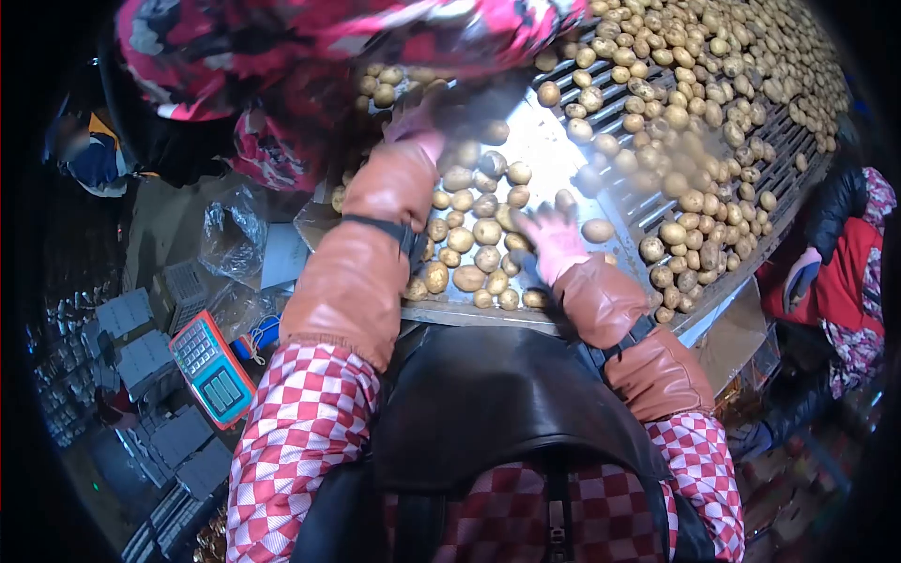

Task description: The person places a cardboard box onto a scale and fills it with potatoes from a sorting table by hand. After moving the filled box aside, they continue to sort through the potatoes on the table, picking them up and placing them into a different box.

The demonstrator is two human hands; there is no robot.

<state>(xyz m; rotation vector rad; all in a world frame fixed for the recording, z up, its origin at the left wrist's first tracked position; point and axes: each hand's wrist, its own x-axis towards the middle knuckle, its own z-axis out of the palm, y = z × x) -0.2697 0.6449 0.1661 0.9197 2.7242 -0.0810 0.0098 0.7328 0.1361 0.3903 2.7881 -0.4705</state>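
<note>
My right hand [554, 241], in a pink glove with greyish fingertips, lies with fingers spread at the right side of a group of potatoes [486, 232] on a pale metal tray [544, 141]. Its fingertips reach a potato [565, 200] and others beside it. My left hand [419, 131], also gloved in pink, extends to the far left part of the tray, beside more potatoes [385, 92]. Its fingers are smeared and partly hidden near a co-worker's dark, blurred forearm or glove. Brown sleeve covers wrap both my forearms.
A slatted rack [610, 103] heaped with potatoes slopes off to the right. Across the tray leans a person in a pink camouflage sleeve [347, 38]. Another person in a red apron [859, 272] stands at right. A scale [212, 368] and grey boxes [145, 361] are at left.
</note>
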